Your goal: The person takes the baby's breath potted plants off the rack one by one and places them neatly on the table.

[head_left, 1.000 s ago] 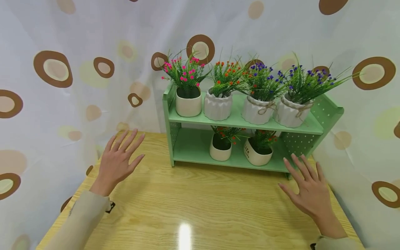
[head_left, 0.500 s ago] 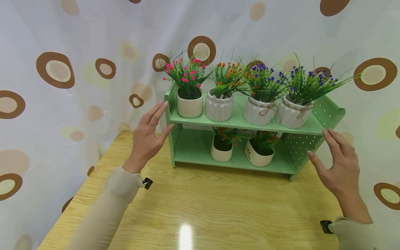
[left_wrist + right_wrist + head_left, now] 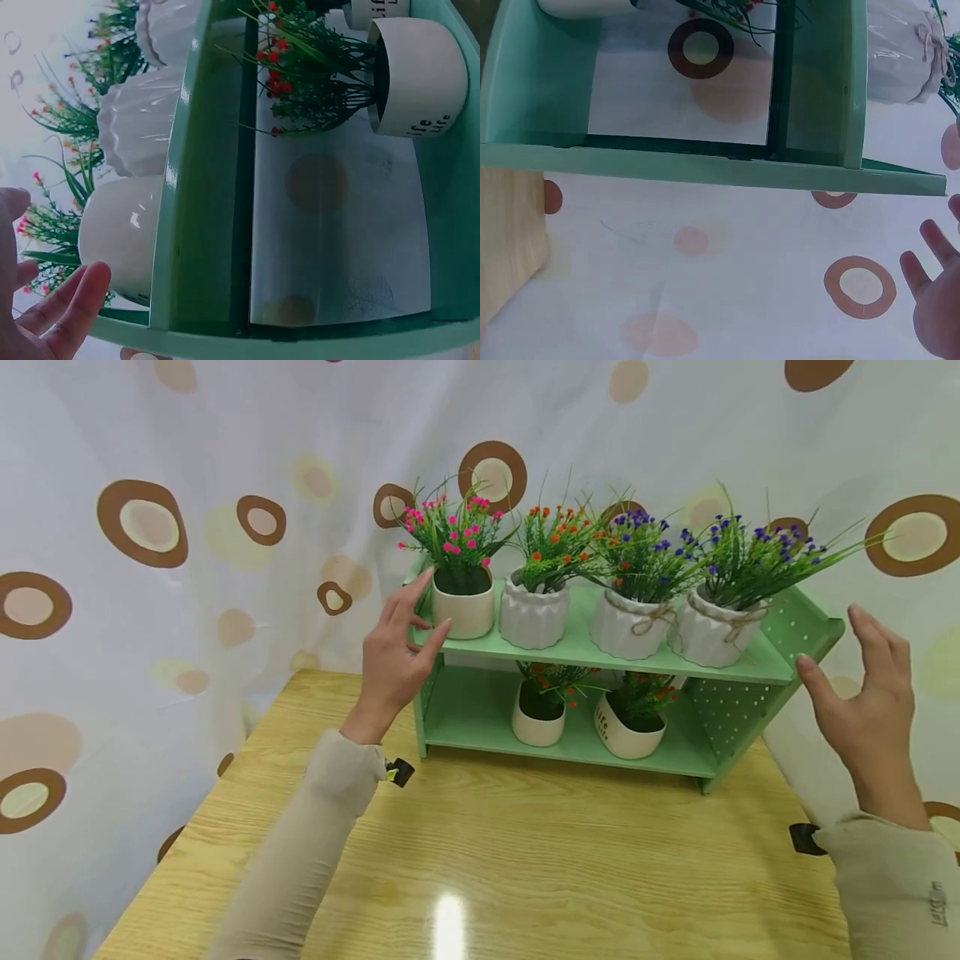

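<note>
At the left end of the green two-tier shelf (image 3: 570, 647), my left hand (image 3: 393, 652) is raised beside the cream pot (image 3: 463, 612) of pink flowers. Its fingers are loosely bent around the side panel's top; the left wrist view shows a fingertip (image 3: 95, 281) close to that pot (image 3: 124, 225), contact unclear. My right hand (image 3: 870, 714) hovers off the shelf's right side panel (image 3: 798, 631), thumb and fingers spread apart, holding nothing. In the right wrist view, that hand (image 3: 939, 300) is apart from the panel's edge (image 3: 705, 171).
The top tier also bears a white pot of orange flowers (image 3: 534, 617) and two white pots of purple flowers, (image 3: 628, 628) the middle one tied with twine. Two cream pots stand below, one lettered (image 3: 632, 737). The shelf stands on a wooden table (image 3: 525, 852) before a patterned curtain (image 3: 225, 443).
Both hands have lifted from low over the table and moved forward and rightward, the left to the shelf's left end, the right beside its right end. The pots keep their places.
</note>
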Available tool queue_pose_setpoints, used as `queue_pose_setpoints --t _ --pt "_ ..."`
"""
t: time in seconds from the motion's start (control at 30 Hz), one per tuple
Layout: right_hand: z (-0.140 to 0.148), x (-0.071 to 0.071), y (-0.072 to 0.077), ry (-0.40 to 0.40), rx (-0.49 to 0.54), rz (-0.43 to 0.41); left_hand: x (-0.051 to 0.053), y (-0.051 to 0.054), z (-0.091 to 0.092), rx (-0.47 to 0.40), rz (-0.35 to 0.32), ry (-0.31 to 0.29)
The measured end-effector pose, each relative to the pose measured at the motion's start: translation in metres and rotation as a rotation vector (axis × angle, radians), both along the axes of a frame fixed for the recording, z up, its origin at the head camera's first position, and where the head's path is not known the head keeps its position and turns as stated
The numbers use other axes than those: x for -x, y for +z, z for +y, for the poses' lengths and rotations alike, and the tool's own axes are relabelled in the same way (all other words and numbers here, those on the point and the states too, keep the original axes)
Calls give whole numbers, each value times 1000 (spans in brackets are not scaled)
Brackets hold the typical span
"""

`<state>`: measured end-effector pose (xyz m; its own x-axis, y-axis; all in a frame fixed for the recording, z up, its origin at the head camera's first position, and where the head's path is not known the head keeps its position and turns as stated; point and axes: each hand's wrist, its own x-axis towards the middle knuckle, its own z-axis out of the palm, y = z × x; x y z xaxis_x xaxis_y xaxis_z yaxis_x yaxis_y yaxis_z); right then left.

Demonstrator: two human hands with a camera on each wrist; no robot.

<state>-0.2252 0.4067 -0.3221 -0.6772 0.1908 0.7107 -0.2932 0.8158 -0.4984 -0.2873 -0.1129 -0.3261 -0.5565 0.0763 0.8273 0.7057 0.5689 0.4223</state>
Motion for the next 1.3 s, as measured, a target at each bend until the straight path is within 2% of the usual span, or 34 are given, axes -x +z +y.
queue_pose_setpoints --t 0.23,0.43,0.6,0.7,0.87,0.97,1.1,1.3 --pt "0 13 4 -1 35 -25 8 0 13 -81 -27 -18" --pt "2 23 7 12 123 -110 14 -5 22 -138 -13 15" --pt "4 29 8 44 231 -181 16 -8 28 -154 -79 26" --pt "5 31 7 74 280 -189 17 -10 31 -159 -116 31" --pt "8 34 5 199 377 -166 17 -11 32 -166 -112 30" --pt "10 35 3 212 378 -161 18 -11 34 -158 -101 40" --pt "11 37 0 154 322 -174 18 -11 36 -143 -85 48" --pt "13 37 0 160 318 -172 18 -11 38 -86 -64 76"
